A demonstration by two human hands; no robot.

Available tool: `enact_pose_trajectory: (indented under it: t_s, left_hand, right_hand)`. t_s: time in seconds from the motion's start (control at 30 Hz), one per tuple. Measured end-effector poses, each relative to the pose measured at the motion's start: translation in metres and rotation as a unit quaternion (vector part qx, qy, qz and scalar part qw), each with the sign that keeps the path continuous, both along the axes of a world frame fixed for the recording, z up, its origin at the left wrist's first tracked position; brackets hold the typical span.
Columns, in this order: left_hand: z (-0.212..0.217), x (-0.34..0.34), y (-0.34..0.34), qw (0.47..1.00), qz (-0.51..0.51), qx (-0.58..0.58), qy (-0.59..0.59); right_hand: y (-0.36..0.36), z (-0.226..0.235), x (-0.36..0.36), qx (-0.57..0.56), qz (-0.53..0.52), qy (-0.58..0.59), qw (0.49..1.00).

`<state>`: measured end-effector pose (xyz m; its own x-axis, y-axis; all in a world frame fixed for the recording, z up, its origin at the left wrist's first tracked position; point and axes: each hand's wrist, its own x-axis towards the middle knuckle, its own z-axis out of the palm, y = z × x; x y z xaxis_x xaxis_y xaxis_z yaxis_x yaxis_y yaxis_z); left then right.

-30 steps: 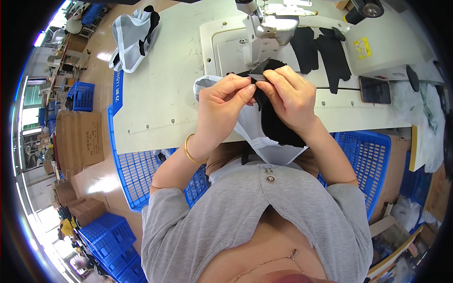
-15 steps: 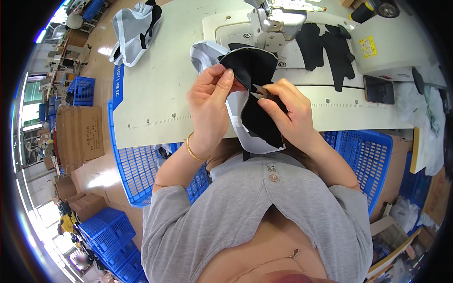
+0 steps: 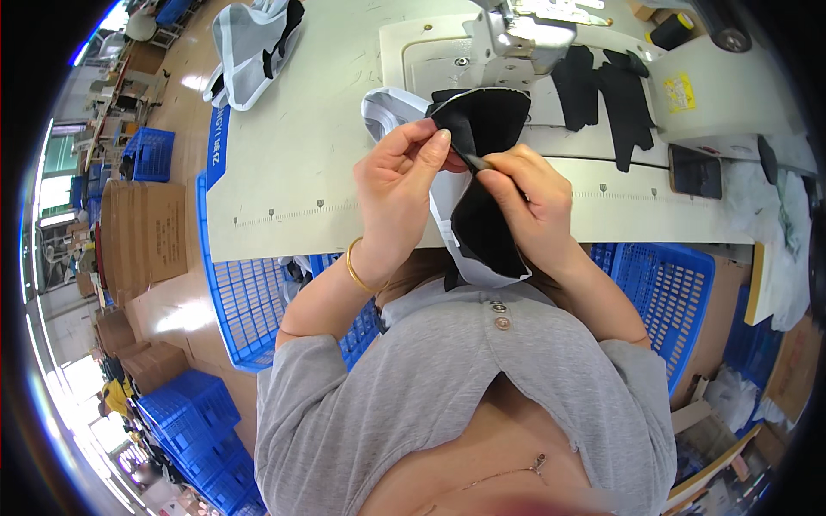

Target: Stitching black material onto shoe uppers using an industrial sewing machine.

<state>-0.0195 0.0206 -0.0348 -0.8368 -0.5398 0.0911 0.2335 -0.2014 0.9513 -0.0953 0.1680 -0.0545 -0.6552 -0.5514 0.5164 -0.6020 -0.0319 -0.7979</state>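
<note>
My left hand (image 3: 401,182) pinches the edge of a black and light-grey fabric piece (image 3: 492,125) between thumb and fingers, holding it up over the table's front edge. Closed around a pair of thread snips (image 3: 478,161) is my right hand (image 3: 535,199); only the blade tips show, at the black edge right beside my left fingertips. The snips' handles are hidden in my palm. Below my hands the black part hangs down, with its pale side (image 3: 443,202) turned toward the left. A pale fold (image 3: 389,107) of the piece rests on the table behind my left hand.
A sewing machine head (image 3: 525,39) stands just beyond the fabric. Black cut pieces (image 3: 624,107) and a phone (image 3: 695,172) lie to its right. Another grey and black piece (image 3: 249,52) is at the far left. Blue baskets (image 3: 249,314) sit beneath the table's front edge.
The snips' blades, apart before, have come together at the black edge. My view has shifted slightly; both hands keep nearly the same place on the fabric.
</note>
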Motion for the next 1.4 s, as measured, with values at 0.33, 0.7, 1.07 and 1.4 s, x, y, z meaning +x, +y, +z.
enact_pose_trajectory:
  t_s: [0.33,0.7,1.07,1.4]
  left_hand:
    - [-0.030,0.194,-0.206,0.799,0.461,-0.360,-0.138]
    - [-0.107,0.328,-0.220,0.590,0.352,-0.546,-0.480]
    - [0.027,0.007,-0.380,0.583,0.451,-0.649,-0.188]
    - [-0.028,-0.072,-0.392,0.673,0.151,-0.545,-0.476]
  right_hand:
    - [0.015,-0.012,0.012,-0.120,0.001,-0.251,0.960]
    - [-0.022,-0.013,0.022,-0.019,0.052,-0.268,0.962]
    - [-0.023,-0.010,0.039,0.099,-0.005,-0.177,0.979]
    - [0.003,-0.018,0.038,0.164,-0.058,-0.144,0.974]
